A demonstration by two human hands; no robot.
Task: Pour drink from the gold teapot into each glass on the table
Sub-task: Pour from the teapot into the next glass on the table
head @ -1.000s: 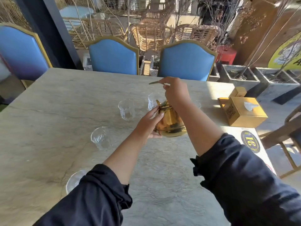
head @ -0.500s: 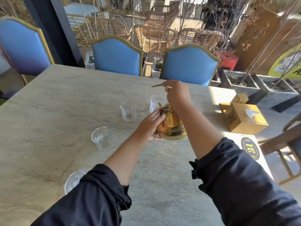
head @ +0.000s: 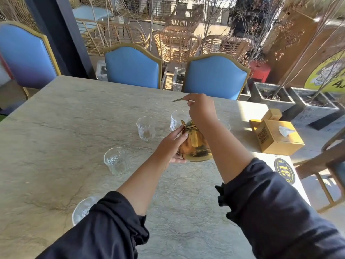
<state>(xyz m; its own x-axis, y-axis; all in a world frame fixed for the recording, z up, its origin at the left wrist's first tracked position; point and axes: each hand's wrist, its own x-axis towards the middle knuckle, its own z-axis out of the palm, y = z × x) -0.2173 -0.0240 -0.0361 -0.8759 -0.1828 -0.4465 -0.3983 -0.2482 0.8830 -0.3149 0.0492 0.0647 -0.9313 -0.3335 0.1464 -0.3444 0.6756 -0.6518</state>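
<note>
Sunlit café terrace behind, with woven rattan chairs point(head: 177, 45), bare shrubs in grey concrete planters point(head: 272, 94) and a dark pillar point(head: 61, 34).
Filled most of the view: pale grey-green veined stone worktop point(head: 65, 128), lit by a bright patch at its right edge.
Stood along its far side: three blue upholstered chairs with gold frames point(head: 214, 75).
Reached forward from below: two arms in pushed-up black sleeves point(head: 280, 212).
Sat at the right edge of the worktop: square golden wooden tissue box point(head: 276, 136) with a white tissue poking from the top, and nearer the camera a round black-and-yellow number sticker point(head: 284, 171).
Held near the middle of the worktop, between both arms: rounded shiny gold metal teapot point(head: 196, 146), whether lifted or resting could not be told.
Pressed against its left flank: left hand point(head: 169, 148), fingers point(head: 182, 130) spread flat and cupping the body, thumb underneath.
Raised above it: right hand point(head: 201, 111), fingers pinched on a thin gold piece point(head: 179, 99) jutting left; what that piece was could not be told.
Scattered left of the teapot: clear cut-pattern drinking glasses, one just behind it point(head: 176, 120), one further left point(head: 146, 128), one nearer point(head: 116, 162), one half hidden by the left sleeve point(head: 83, 209); edge of another point(head: 225, 125) behind the right forearm.
</note>
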